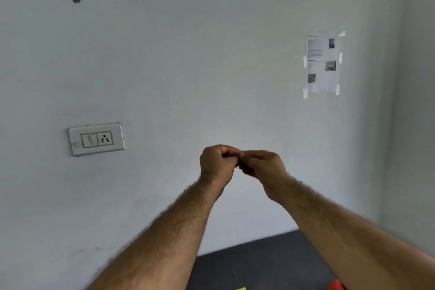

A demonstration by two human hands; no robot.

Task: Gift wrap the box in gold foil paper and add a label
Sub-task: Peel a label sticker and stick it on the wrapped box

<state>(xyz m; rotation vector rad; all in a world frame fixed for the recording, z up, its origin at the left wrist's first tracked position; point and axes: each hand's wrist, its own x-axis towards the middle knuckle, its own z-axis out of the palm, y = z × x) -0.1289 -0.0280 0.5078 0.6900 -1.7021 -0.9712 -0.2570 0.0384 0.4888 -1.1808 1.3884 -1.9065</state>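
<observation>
Both bare hands are raised in front of the pale grey-white wall (188,54), well above the work surface. The left hand (217,162) is curled into a loose fist, and the right hand (261,167) is pinching toward it, fingertips meeting at the middle. Whatever they are pinching is too small to make out; it may be a bit of tape or a label backing, but I cannot tell. Both are closed, thumb against fingers.

If this is a peel or tear, it is best done slowly with the nails, keeping the sticky side off the fingers and bringing the piece down to the box flat.

The box and the gold foil paper are not showing; they are presumably lying below the view.

Only the far edge of the dark grey table top (270,263) is showing, where it meets the wall. A small yellow flat corner (240,288) and an orange-red object (337,285) are peeking in at the bottom. On the wall are hanging a white switch-and-socket plate (96,139) at left and a taped printed paper sheet (322,65) at right.
</observation>
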